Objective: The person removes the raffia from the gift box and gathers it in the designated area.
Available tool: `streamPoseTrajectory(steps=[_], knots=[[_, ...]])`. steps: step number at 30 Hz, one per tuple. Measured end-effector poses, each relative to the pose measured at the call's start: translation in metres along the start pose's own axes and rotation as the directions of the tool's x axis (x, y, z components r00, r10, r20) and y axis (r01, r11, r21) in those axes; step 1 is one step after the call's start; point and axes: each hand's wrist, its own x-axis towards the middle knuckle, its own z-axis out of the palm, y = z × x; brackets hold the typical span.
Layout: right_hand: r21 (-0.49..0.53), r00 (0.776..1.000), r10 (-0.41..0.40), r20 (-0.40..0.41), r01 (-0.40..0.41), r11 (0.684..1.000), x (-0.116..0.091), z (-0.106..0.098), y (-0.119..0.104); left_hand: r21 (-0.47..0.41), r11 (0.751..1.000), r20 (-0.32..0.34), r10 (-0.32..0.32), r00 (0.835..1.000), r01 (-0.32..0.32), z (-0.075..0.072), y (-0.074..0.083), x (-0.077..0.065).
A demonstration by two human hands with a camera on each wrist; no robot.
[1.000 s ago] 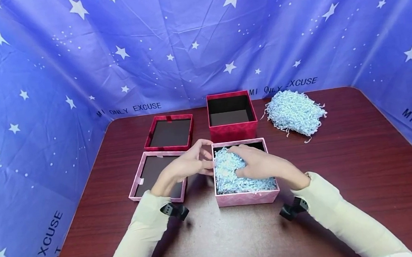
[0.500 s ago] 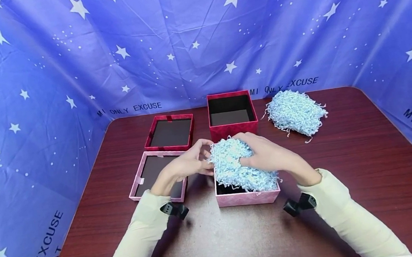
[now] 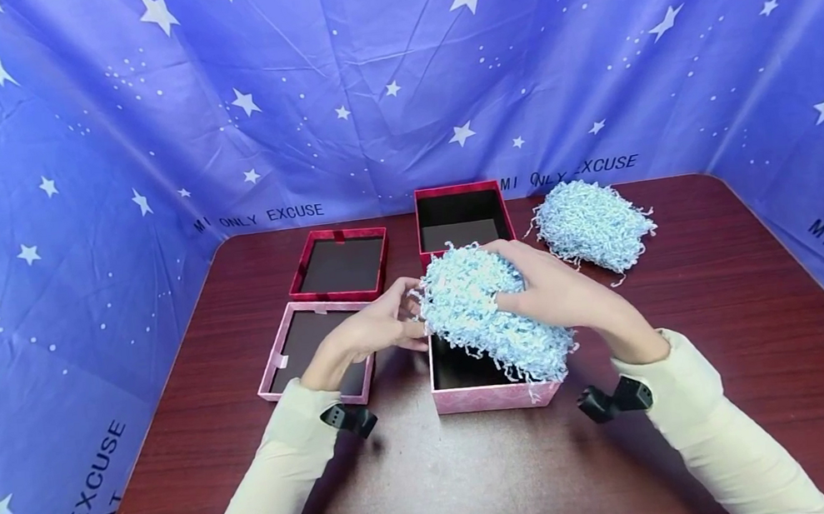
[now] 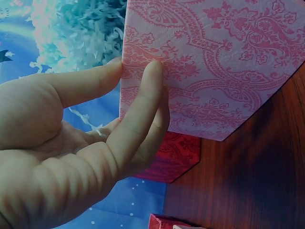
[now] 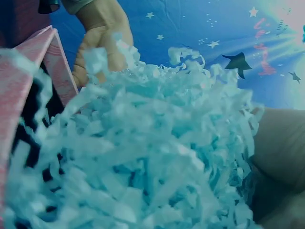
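In the head view my right hand (image 3: 554,288) grips a clump of pale blue shredded paper (image 3: 473,301), thumb on the near side, above the pink box (image 3: 495,397). Its far fingers are partly hidden by the paper. The clump hangs tilted over the box's right and far parts, and the box's dark inside shows below. My left hand (image 3: 374,328) is at the box's left wall; in the left wrist view its extended fingers (image 4: 138,114) touch the patterned pink side. Shredded paper (image 5: 157,143) fills most of the right wrist view.
Behind the pink box stands a red box (image 3: 463,210), open at the top. A red lid (image 3: 341,264) and a pink lid (image 3: 272,364) lie upturned on the left. Another heap of shredded paper (image 3: 593,225) lies at the back right. A starry blue cloth (image 3: 362,69) surrounds the table.
My right hand has lifted the shredded paper out of the pink box, moving up and slightly right. My left hand has stayed against the box's side.
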Motion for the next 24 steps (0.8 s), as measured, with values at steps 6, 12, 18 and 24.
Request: streamPoseTrajectory(steps=[6,12,18,24], knots=[[0.013,1.000,0.010,-0.025,-0.010,1.000,-0.006,-0.012,-0.001,0.011,1.000,-0.003,-0.002,1.000,0.002,0.001,0.001,0.000],[0.023,0.997,0.024,-0.067,-0.022,0.999,-0.015,-0.025,0.002,0.008,1.000,-0.003,0.008,1.000,-0.008,0.000,0.000,0.001],[0.029,0.994,0.049,-0.094,-0.047,0.998,-0.026,-0.040,0.009,0.003,1.000,-0.011,0.007,1.000,-0.007,0.001,-0.002,0.001],[0.032,0.989,0.104,-0.102,-0.101,0.994,-0.040,-0.053,0.021,0.002,1.000,-0.014,0.008,1.000,-0.008,0.000,-0.004,0.002]])
